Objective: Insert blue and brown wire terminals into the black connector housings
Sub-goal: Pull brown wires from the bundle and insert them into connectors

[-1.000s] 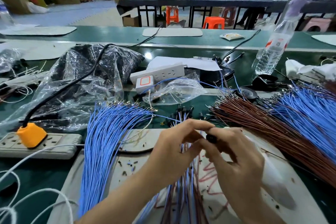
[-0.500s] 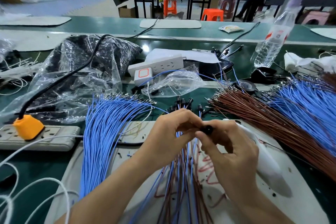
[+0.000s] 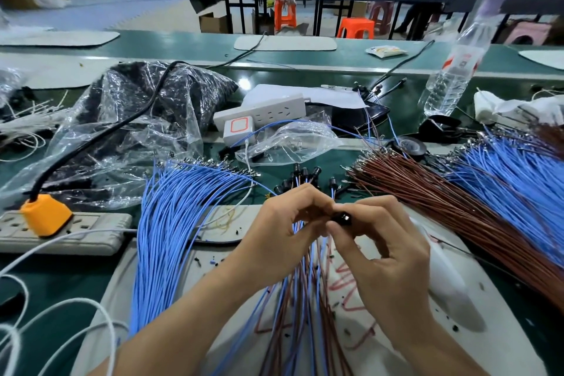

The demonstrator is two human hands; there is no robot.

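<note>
A small black connector housing (image 3: 343, 218) is pinched between the fingertips of my right hand (image 3: 384, 256) above the white mat. My left hand (image 3: 285, 232) is closed right beside it, its fingertips at the housing's left end; the wire it grips is hidden by the fingers. Finished blue and brown wires (image 3: 302, 308) hang down under both hands. A loose blue wire bundle (image 3: 171, 223) fans out on the left. A brown bundle (image 3: 451, 210) and a second blue wire bundle (image 3: 515, 186) lie on the right. Several black housings (image 3: 300, 175) sit just beyond my hands.
A power strip with an orange plug (image 3: 45, 217) lies at the left. Crumpled plastic bags (image 3: 128, 131), a white power strip (image 3: 262, 114), a tape roll (image 3: 412, 146) and a water bottle (image 3: 451, 76) crowd the far side of the green bench. White cords (image 3: 61, 314) loop at the lower left.
Both hands stayed together on the housing. The camera tilted, so the hands sit slightly higher in view. My right hand turned the housing so that its open end faces the camera.
</note>
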